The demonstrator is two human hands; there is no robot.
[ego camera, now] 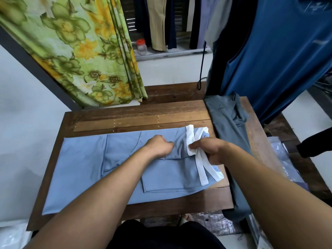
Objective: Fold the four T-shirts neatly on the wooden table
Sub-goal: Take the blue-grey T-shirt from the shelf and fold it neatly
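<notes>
Dark clothing [161, 236] on the person's body fills the bottom edge, and two bare forearms reach forward from it over a brown wooden plank bench [136, 112]. Spread flat across the bench, its length running left to right, lies a light blue T-shirt [80, 164] with white bands [190, 139] at its right end; part of the cloth is already folded over itself, forming a layered panel near the middle. The left hand [159, 146] rests on the centre of the shirt with its fingers curled, pinching a ridge of blue cloth. The right hand [210, 150], just beside it, has its fingers closed around the bunched white banding, lifting it slightly off the surface. A crumpled grey shirt [228, 126] lies along the right side of the bench, touching the blue one's far corner and hanging over the near edge. Clear plastic bags [280, 159] sit to the right of the bench. Behind it, a green and yellow floral curtain [80, 51] hangs at the left, and a deep blue garment [269, 60] hangs at the right. Between them, further back, beige trousers [156, 24] hang with other dark clothes above a ledge holding a clear plastic jar with an orange lid [141, 46].
</notes>
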